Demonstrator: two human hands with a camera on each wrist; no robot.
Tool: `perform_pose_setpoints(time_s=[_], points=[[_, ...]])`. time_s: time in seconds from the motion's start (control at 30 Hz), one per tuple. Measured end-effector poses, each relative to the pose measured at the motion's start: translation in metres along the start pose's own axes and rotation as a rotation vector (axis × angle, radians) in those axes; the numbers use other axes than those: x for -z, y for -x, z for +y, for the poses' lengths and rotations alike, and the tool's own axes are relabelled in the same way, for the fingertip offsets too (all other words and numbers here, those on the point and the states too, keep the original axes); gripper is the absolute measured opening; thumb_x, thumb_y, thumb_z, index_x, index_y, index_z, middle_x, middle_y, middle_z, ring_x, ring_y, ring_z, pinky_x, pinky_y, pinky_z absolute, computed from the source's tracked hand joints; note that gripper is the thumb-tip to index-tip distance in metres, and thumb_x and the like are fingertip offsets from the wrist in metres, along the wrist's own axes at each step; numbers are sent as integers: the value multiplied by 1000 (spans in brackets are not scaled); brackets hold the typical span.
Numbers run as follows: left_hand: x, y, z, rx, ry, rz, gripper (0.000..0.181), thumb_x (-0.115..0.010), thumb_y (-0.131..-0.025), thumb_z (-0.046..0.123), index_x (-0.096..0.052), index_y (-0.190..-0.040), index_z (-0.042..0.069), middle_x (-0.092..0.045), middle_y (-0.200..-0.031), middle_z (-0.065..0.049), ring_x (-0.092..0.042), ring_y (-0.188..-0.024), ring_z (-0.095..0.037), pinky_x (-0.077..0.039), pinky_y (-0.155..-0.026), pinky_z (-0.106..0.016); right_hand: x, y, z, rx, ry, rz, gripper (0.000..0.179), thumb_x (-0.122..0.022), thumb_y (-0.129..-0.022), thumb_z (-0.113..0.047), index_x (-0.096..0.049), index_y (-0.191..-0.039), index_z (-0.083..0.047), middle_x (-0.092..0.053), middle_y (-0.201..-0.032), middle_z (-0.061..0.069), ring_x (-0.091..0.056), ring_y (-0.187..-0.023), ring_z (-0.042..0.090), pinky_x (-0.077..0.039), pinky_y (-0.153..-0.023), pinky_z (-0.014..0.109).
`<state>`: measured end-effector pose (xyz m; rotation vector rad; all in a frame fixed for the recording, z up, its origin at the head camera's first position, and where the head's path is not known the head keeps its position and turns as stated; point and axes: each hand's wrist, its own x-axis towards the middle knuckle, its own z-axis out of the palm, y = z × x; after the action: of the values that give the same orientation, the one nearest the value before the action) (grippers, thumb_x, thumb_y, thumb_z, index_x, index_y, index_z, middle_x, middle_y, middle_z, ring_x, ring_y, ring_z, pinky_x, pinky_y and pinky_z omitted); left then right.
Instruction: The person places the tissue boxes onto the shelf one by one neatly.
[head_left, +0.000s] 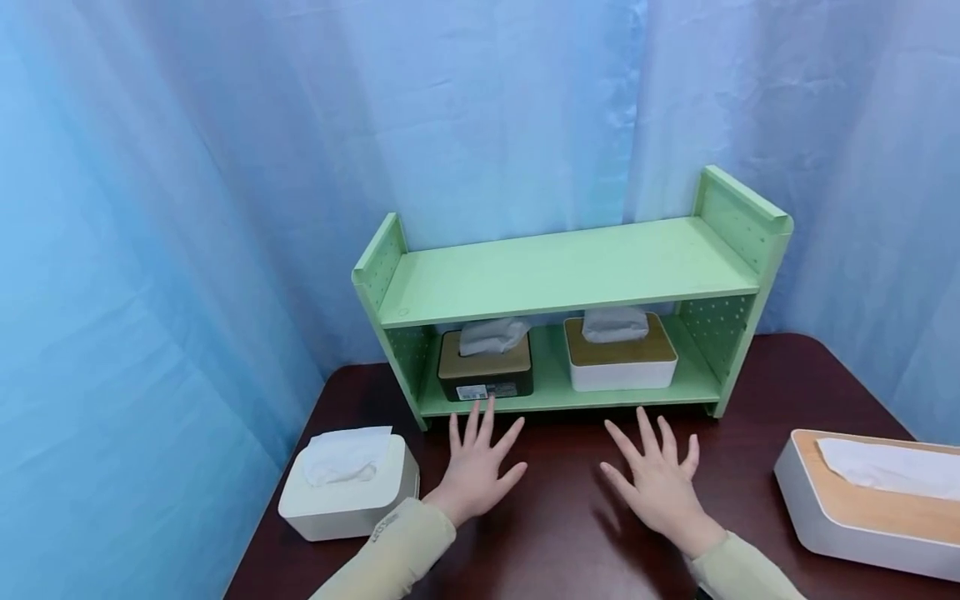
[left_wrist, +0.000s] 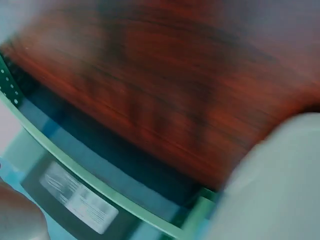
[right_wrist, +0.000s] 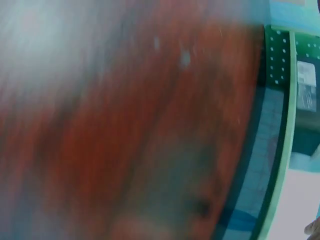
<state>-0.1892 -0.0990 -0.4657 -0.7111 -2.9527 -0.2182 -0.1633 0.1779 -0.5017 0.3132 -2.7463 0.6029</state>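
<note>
Left hand (head_left: pixel 477 467) and right hand (head_left: pixel 662 492) are hovering splayed, grips released, over glossy dark-red table (head_left: pixel 558 500); black tan-lidded rectangular tissue box (head_left: pixel 487 364) and white brown-lidded rectangular tissue box (head_left: pixel 621 357) are sitting on lower shelf (head_left: pixel 550 375) of light-green two-tier rack (head_left: pixel 570 271).

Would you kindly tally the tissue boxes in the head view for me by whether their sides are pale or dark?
Pale-sided tissue boxes: 3
Dark-sided tissue box: 1
Total: 4

two tissue boxes (head_left: pixel 622 377) inside shelf (head_left: pixel 570 271)
</note>
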Motion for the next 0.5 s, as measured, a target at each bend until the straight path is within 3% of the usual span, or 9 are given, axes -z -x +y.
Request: perform_pose_setpoints(time_s=[0.23,0.5], points=[[12,22,-45,2,27,95,66,-54,-90,51,-34,-148,26,-11,-156,-23,-13,-142,-44,-9,-107,-68,-20,2,-18,21,-29,-25,58,-58,-90,-46,-43,-142,-25,-22,-152,24,-21,-134,46,-8,-101,67],[35,78,-119,20,81,183,82,-71,-75,50,-41,-145,19,-16,-154,-25,-19,-137,-47,-11,-105,-67,-28,6,-26,87,-83,0,58,-63,-89,-39,-46,-141,-21,-30,-149,24,-30,-130,42,-24,-98,62]])
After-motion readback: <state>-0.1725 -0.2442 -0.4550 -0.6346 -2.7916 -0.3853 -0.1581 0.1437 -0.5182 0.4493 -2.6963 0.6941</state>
